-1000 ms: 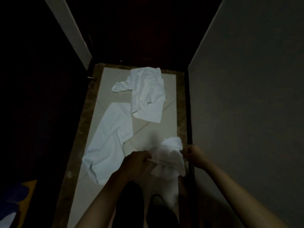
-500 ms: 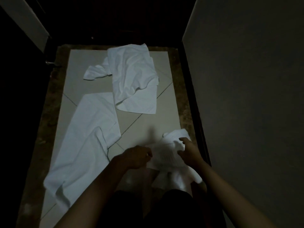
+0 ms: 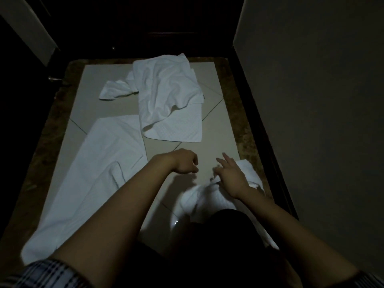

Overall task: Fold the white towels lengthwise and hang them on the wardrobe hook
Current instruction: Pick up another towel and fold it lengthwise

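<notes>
Here, in the head view, the right hand [image 3: 230, 175] lay on the crumpled towel [image 3: 209, 198], its fingers [image 3: 225, 158] straight and spread, pointing away over the tiled floor [image 3: 99, 88]. The left hand [image 3: 184, 164] hung just left of those fingers, curled, holding nothing. Beyond both fingertips lay a rumpled towel [image 3: 166, 94]; left of them, a long flat towel [image 3: 91, 175].
</notes>
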The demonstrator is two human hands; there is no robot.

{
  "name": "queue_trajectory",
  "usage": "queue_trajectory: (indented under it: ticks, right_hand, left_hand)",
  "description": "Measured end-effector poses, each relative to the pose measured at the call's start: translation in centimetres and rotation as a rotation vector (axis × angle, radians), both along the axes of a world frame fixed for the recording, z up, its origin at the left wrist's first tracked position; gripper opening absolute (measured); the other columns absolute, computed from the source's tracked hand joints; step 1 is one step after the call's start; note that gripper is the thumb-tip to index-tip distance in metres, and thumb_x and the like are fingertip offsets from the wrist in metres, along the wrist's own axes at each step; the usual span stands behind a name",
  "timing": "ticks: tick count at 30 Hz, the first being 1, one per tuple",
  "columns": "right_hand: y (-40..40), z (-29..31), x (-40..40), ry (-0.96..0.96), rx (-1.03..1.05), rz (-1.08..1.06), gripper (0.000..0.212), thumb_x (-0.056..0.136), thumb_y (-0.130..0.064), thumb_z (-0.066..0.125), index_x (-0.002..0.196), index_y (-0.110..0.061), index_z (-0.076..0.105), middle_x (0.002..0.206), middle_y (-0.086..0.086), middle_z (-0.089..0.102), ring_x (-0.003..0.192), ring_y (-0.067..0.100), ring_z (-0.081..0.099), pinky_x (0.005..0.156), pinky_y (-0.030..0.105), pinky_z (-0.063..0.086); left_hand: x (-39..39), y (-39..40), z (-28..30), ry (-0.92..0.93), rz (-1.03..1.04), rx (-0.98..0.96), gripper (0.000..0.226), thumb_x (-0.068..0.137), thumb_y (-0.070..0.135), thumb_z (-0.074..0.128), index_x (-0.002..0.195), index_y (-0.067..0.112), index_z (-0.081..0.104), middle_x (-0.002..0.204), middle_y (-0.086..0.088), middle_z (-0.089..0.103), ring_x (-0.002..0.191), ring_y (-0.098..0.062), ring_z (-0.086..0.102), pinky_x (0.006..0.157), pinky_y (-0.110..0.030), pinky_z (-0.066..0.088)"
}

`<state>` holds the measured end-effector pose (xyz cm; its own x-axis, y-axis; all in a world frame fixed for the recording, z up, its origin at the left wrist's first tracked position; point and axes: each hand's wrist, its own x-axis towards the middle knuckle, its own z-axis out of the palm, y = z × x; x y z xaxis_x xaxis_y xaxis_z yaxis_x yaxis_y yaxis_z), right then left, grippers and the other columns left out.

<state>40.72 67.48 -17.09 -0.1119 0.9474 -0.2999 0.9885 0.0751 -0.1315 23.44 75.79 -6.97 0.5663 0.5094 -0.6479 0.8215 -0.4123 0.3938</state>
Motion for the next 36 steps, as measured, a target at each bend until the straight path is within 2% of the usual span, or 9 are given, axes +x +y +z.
queue_trajectory:
  ticks: [3, 5, 9, 12, 16, 22, 28, 31, 36]
  right_hand:
    - [-0.3, 2.2, 0.5, 0.050, 0.037, 0.095, 0.016, 0.091, -0.020, 0.049, 0.103, -0.020, 0.060, 0.108, 0.006, 0.062, 0.107, 0.025, 0.055, 0.087, 0.033, 0.040]
    - [-0.3, 4.6, 1.0, 0.091, 0.109, 0.150, 0.010, 0.091, -0.024, 0.050, 0.098, -0.019, 0.057, 0.092, 0.008, 0.063, 0.088, 0.026, 0.059, 0.067, 0.031, 0.035]
    - [-0.1, 13.0, 1.1, 0.221, 0.247, 0.138, 0.030, 0.090, -0.036, 0.046, 0.106, -0.017, 0.062, 0.088, 0.012, 0.067, 0.079, 0.027, 0.063, 0.062, 0.029, 0.038]
    - [0.4, 21.6, 0.8, 0.263, 0.298, 0.125, 0.023, 0.086, -0.029, 0.048, 0.091, -0.011, 0.061, 0.075, 0.014, 0.064, 0.067, 0.028, 0.062, 0.055, 0.032, 0.042]
    - [1.1, 33.6, 0.8, 0.309, 0.352, 0.059, 0.019, 0.088, -0.024, 0.055, 0.086, -0.006, 0.061, 0.072, 0.015, 0.063, 0.064, 0.031, 0.061, 0.054, 0.037, 0.047]
    - [0.5, 50.9, 0.6, 0.425, 0.461, -0.035, 0.023, 0.090, -0.025, 0.056, 0.081, -0.005, 0.063, 0.064, 0.013, 0.063, 0.058, 0.029, 0.062, 0.052, 0.031, 0.041]
    - [0.4, 65.4, -0.2, 0.661, 0.428, -0.254, 0.018, 0.094, -0.017, 0.054, 0.085, -0.003, 0.060, 0.073, 0.018, 0.063, 0.068, 0.031, 0.060, 0.062, 0.035, 0.037]
    - [0.9, 71.5, -0.5, 0.723, 0.455, -0.249, 0.020, 0.095, -0.018, 0.053, 0.085, -0.001, 0.058, 0.074, 0.017, 0.062, 0.069, 0.030, 0.059, 0.062, 0.035, 0.037]
    - [1.3, 77.9, -2.3, 0.804, 0.473, -0.168, 0.025, 0.095, -0.020, 0.053, 0.076, -0.005, 0.056, 0.065, 0.012, 0.057, 0.061, 0.023, 0.056, 0.058, 0.036, 0.035]
  left_hand:
    - [0.3, -1.1, -0.1, -0.118, 0.080, -0.115, 0.049, 0.091, 0.026, 0.057, 0.136, 0.012, 0.042, 0.126, -0.009, 0.058, 0.110, -0.022, 0.056, 0.089, -0.026, 0.040]
    - [0.7, -1.7, 0.4, -0.211, 0.113, -0.173, 0.055, 0.088, 0.024, 0.062, 0.137, 0.013, 0.040, 0.120, -0.007, 0.061, 0.102, -0.018, 0.059, 0.086, -0.025, 0.042]
    - [2.1, -2.3, 4.1, -0.398, 0.164, -0.150, 0.053, 0.081, 0.022, 0.071, 0.129, 0.013, 0.049, 0.120, -0.008, 0.058, 0.106, -0.022, 0.057, 0.092, -0.033, 0.046]
    - [2.5, -2.4, 9.8, -0.388, 0.148, -0.079, 0.047, 0.078, 0.027, 0.073, 0.119, 0.013, 0.058, 0.113, -0.006, 0.063, 0.093, -0.018, 0.059, 0.076, -0.027, 0.048]
    - [1.7, -1.0, 20.5, -0.386, 0.298, -0.030, 0.021, 0.077, 0.023, 0.072, 0.094, 0.015, 0.063, 0.088, -0.005, 0.065, 0.065, -0.014, 0.057, 0.053, -0.026, 0.046]
    - [-3.0, -1.3, 36.9, -0.385, 0.421, 0.053, 0.025, 0.083, 0.021, 0.068, 0.065, 0.023, 0.052, 0.070, 0.002, 0.057, 0.072, -0.014, 0.053, 0.057, -0.022, 0.033]
    - [-5.2, -3.3, 53.2, -0.664, 0.807, 0.046, 0.031, 0.087, 0.004, 0.060, 0.061, 0.020, 0.059, 0.057, 0.000, 0.059, 0.050, -0.007, 0.054, 0.053, -0.023, 0.042]
    - [-5.2, -4.2, 60.3, -0.772, 0.879, 0.112, 0.023, 0.085, -0.001, 0.060, 0.072, 0.017, 0.064, 0.064, 0.007, 0.062, 0.055, 0.004, 0.055, 0.054, -0.015, 0.043]
    - [-5.6, -6.6, 68.4, -0.948, 1.014, 0.245, 0.027, 0.076, -0.005, 0.070, 0.073, 0.021, 0.067, 0.067, 0.015, 0.064, 0.065, 0.001, 0.058, 0.061, -0.013, 0.046]
